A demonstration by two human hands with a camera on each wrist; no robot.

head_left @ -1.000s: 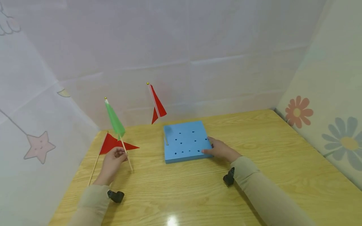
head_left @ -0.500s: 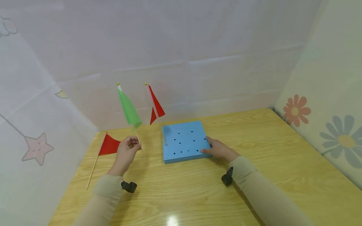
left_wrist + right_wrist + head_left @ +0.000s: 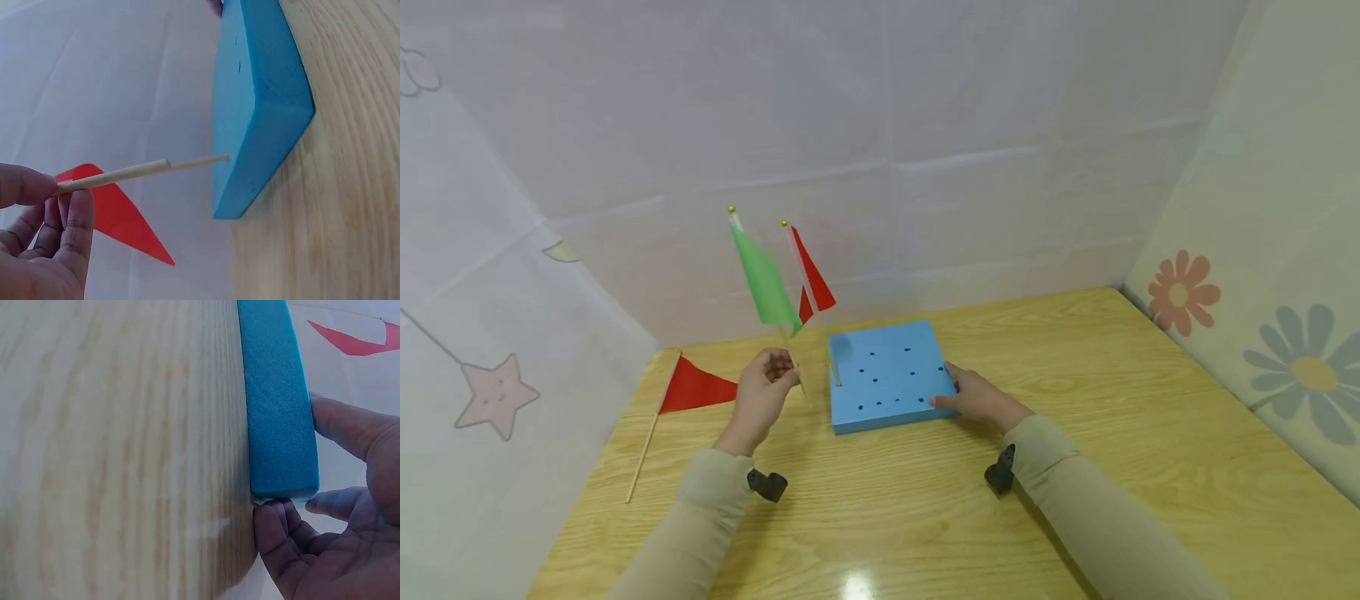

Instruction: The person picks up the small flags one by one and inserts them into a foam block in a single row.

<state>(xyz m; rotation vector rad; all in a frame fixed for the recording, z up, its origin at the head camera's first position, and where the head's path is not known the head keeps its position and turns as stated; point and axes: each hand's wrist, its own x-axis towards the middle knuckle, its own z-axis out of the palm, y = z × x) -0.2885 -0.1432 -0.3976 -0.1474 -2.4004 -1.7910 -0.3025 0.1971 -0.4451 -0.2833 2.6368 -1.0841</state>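
My left hand [image 3: 765,392] pinches the thin wooden stick of a green flag [image 3: 763,279] between thumb and fingers. In the left wrist view the bare end of this stick [image 3: 125,175] points toward the blue foam block [image 3: 275,112], apart from it. A red flag [image 3: 816,279] stands upright, its stick in a hole near the block's left edge. My right hand [image 3: 977,396] holds the block's right side, thumb on the top face. In the right wrist view its fingers [image 3: 275,534] curl at the block's end, low against the table.
A second red flag [image 3: 696,387] lies on the wooden table [image 3: 880,508], left of my left hand. Several small dark holes dot the block's top. White cloth [image 3: 1000,208] hangs behind the table, and printed cloth panels flank it.
My left hand has moved right and away from me with the green flag, raising it from above the lying red flag to beside the standing one. My right hand stays on the block.
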